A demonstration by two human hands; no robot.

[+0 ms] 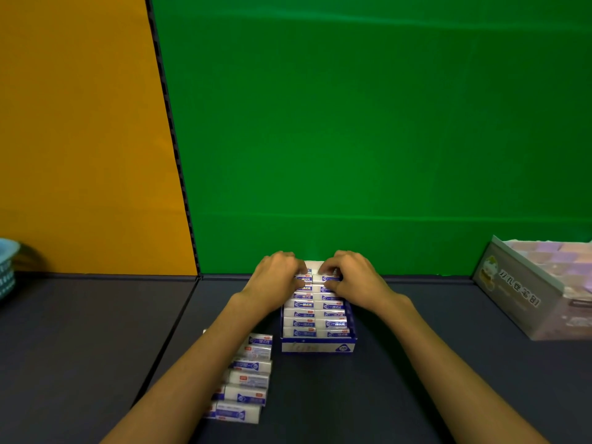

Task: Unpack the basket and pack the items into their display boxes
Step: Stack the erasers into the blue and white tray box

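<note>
Head view, near to far.

1. Loose stock: a stack of white rectangular erasers in blue-and-white printed sleeves (245, 379), lying on the dark grey desk (400, 395) just left of the display box, partly hidden by the left forearm. Not yet packed.

2. Display box: an open blue-and-white cardboard display box (318, 347), centre of the desk. It holds two side-by-side columns of packed erasers (317, 318), set on edge and touching one another, filled from the near wall to the far end.

3. Left hand (275, 282): fingers curled over the far end of the left column, tips on the last erasers there. Whether it pinches one or only presses cannot be told.

4. Right hand (355, 278): fingers curled over the far end of the right column, thumb against an eraser's near face. Same uncertainty as to pinching or pressing.

5. Pale lilac-and-white cardboard display box with a cartoon print (525, 293), far right, filled with pastel items; well apart from the hands.

6. Light blue plastic basket (7, 267), far left edge, mostly out of frame; contents not visible.

Handling note (judgement): the step looks like seating the last row. Advisable to press both columns evenly, keep each eraser upright and label-forward, and close gaps toward the near wall before fetching loose stock.
</note>
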